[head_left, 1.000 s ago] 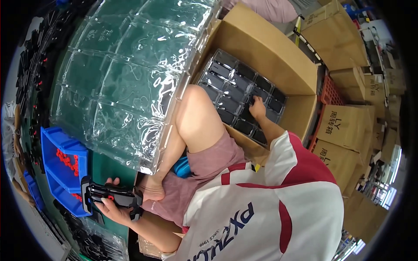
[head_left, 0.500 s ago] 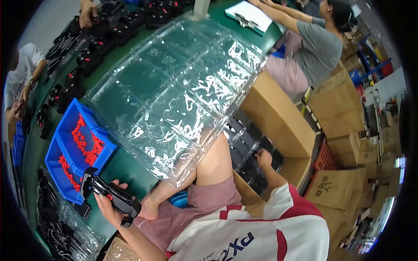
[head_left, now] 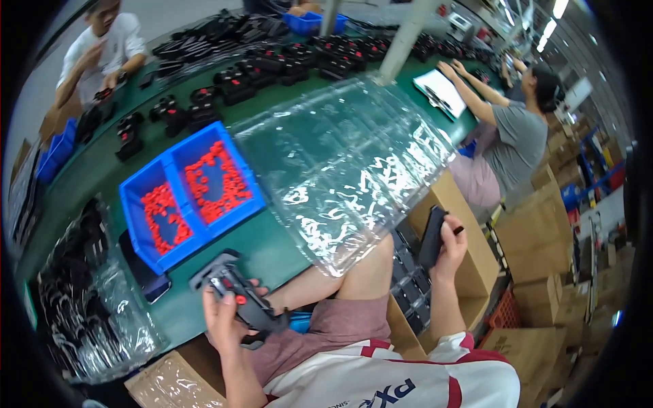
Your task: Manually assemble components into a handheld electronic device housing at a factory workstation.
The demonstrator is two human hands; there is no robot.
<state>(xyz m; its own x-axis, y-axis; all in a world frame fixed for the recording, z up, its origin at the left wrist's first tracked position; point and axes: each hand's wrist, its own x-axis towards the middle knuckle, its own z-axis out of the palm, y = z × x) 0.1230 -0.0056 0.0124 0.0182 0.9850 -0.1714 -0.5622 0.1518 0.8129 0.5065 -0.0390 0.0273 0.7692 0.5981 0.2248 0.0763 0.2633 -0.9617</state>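
Observation:
My left hand (head_left: 224, 318) grips a black plastic bracket-like device (head_left: 253, 307) with jaw-shaped ends and a red round piece on its side, above the table's near edge. In my right hand (head_left: 451, 250) is a flat, dark oblong part (head_left: 431, 238) with a small black tab sticking out, raised over an open cardboard box (head_left: 481, 262). Black parts in rows (head_left: 410, 282) fill that box. Ahead of my left hand stands a blue two-compartment bin (head_left: 172, 185) containing many small red rings (head_left: 212, 180).
A clear plastic tray sheet (head_left: 320, 160) covers the middle of the green table. Black strips in clear plastic (head_left: 81, 299) and a dark phone (head_left: 155, 285) lie at left. Black devices (head_left: 235, 85) line the far side. Co-workers sit far left and right (head_left: 517, 139); a metal post (head_left: 405, 44) rises behind.
My right hand has come up out of the cardboard box with the flat dark part. My left hand still holds the black device, now turned slightly. The view has shifted, showing more of the far table.

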